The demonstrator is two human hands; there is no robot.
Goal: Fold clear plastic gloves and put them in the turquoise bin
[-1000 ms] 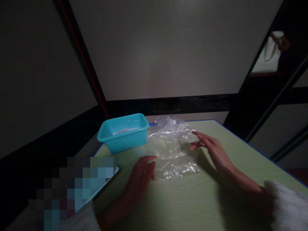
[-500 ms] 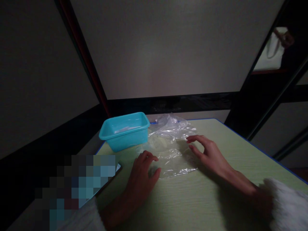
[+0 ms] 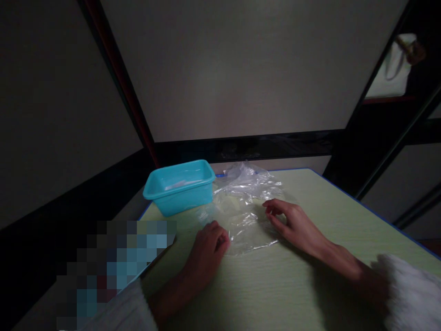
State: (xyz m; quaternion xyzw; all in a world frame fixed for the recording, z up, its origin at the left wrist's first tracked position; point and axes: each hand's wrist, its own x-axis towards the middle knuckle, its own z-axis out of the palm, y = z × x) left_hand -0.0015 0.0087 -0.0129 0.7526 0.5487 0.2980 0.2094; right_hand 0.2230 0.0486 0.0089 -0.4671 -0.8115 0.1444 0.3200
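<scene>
A clear, crinkled plastic bag (image 3: 246,193) lies spread on the pale green table (image 3: 255,289). At the bag's near left edge, my left hand (image 3: 209,246) has its thumb and fingertips together; whether a bit of plastic is between them is too small to tell. My right hand (image 3: 292,225) is over the bag's right side, its fingers curled and the thumb a little apart from them, with nothing visible in between. Left of the bag stands a turquoise basket (image 3: 182,197) with something whitish inside.
A device with a blurred, pixelated screen (image 3: 138,257) lies at the left, beside my left sleeve. Cabinet panels (image 3: 227,69) rise behind the table's blue-edged far side. A white bag (image 3: 392,73) sits on a shelf at the upper right.
The thumb and fingers of my left hand have closed together. My right hand has lowered slightly and its fingers have curled in more.
</scene>
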